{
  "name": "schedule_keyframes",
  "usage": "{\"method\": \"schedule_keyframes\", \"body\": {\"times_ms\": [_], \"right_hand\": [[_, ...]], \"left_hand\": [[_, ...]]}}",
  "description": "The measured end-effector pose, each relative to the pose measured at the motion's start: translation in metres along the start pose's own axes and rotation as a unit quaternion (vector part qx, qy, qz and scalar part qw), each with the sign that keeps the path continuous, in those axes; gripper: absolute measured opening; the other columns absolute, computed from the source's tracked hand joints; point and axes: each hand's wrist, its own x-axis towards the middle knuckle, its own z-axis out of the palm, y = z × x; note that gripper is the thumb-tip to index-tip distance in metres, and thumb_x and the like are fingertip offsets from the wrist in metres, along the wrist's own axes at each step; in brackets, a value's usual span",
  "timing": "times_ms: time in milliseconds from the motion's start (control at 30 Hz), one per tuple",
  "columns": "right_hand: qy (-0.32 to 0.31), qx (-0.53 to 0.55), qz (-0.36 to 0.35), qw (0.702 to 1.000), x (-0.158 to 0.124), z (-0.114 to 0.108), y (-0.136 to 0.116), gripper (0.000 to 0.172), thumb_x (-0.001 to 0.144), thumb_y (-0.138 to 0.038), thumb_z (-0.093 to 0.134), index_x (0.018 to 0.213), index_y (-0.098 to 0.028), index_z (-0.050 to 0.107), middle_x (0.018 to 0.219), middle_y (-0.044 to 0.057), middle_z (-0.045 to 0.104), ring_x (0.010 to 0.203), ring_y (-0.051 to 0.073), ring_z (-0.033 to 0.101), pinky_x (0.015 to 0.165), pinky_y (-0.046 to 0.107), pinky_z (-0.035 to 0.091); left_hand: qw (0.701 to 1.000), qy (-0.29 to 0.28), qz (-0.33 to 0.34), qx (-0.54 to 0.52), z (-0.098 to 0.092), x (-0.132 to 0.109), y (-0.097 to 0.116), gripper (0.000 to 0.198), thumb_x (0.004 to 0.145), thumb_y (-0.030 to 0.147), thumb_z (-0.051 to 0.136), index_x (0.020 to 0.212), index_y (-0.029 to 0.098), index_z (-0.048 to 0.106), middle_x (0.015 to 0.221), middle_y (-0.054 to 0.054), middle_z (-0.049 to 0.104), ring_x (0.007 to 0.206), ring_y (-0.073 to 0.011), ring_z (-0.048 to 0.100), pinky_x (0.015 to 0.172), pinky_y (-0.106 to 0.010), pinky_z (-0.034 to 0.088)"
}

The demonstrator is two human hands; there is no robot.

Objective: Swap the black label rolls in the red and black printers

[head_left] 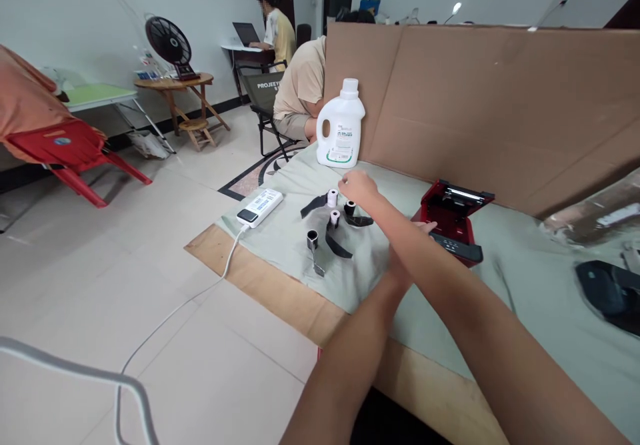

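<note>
My forearms cross. My right hand [359, 188] has its fingers curled, just right of a white-ended small roll [333, 197] with a black strip trailing from it; anything in the fingers is hidden. My left hand [425, 227] is mostly behind the right forearm. Its visible fingers stretch out against the left side of a red and black device [453, 221] whose lid stands up. Below the right hand are a dark roll [351, 207] and another white-ended roll [335, 217], both with dark strips. A black roll [313, 238] with a shiny strip stands nearest the cloth's front edge.
A white detergent bottle [343, 125] stands before a cardboard panel [490, 105]. On the cloth's left lies a white power bank [261, 207] with a cable [227, 261]. A plastic-wrapped package [595, 208] and a black object [607, 295] lie right. Two people sit beyond.
</note>
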Motion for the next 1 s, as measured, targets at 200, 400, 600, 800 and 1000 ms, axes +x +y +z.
{"method": "schedule_keyframes", "body": {"times_ms": [200,400,600,800,1000], "right_hand": [[-0.064,-0.087,-0.230,0.967,-0.038,0.023,0.003,0.024,0.087,-0.032,0.066,0.105,-0.022,0.078,0.118,0.014,0.069,0.122,0.036,0.050,0.100,0.043,0.036],[-0.035,-0.075,-0.336,0.938,-0.058,0.031,0.017,0.028,0.087,-0.003,0.051,0.104,-0.013,0.072,0.110,0.016,0.069,0.101,0.026,0.062,0.093,0.037,0.039],[0.173,0.322,-0.286,0.886,-0.114,-0.022,0.082,0.040,0.078,-0.004,0.048,0.112,-0.021,0.062,0.115,0.006,0.066,0.098,0.019,0.062,0.086,0.030,0.048],[0.204,0.521,-0.187,0.808,-0.170,-0.046,0.165,0.023,0.077,-0.021,0.069,0.099,-0.024,0.062,0.109,0.005,0.069,0.104,0.021,0.067,0.093,0.036,0.053],[0.140,0.472,-0.159,0.856,-0.189,-0.049,0.198,0.024,0.080,-0.023,0.069,0.103,-0.023,0.066,0.111,0.005,0.072,0.101,0.022,0.068,0.092,0.037,0.054]], "left_hand": [[0.999,0.016,0.025,0.020,-0.004,0.000,0.004,0.036,0.101,0.026,0.043,0.133,0.020,0.059,0.131,-0.010,0.059,0.121,-0.0220,0.058,0.112,-0.041,0.044],[0.997,0.014,0.058,0.054,-0.007,-0.002,0.005,0.036,0.103,0.033,0.038,0.131,0.021,0.059,0.132,-0.010,0.059,0.121,-0.0201,0.059,0.111,-0.041,0.047],[0.993,0.039,0.042,0.099,-0.005,-0.007,-0.005,0.029,0.096,0.028,0.051,0.118,0.021,0.068,0.116,-0.011,0.069,0.110,-0.0261,0.065,0.101,-0.044,0.052],[0.991,0.113,0.043,0.051,-0.014,-0.004,0.026,0.022,0.094,0.030,0.059,0.108,0.016,0.069,0.103,-0.011,0.071,0.095,-0.0230,0.066,0.091,-0.039,0.053],[0.996,0.077,0.009,-0.042,-0.021,-0.004,0.036,0.049,0.091,0.038,0.063,0.136,0.021,0.057,0.100,-0.005,0.071,0.074,-0.0138,0.062,0.073,-0.027,0.052]]}}
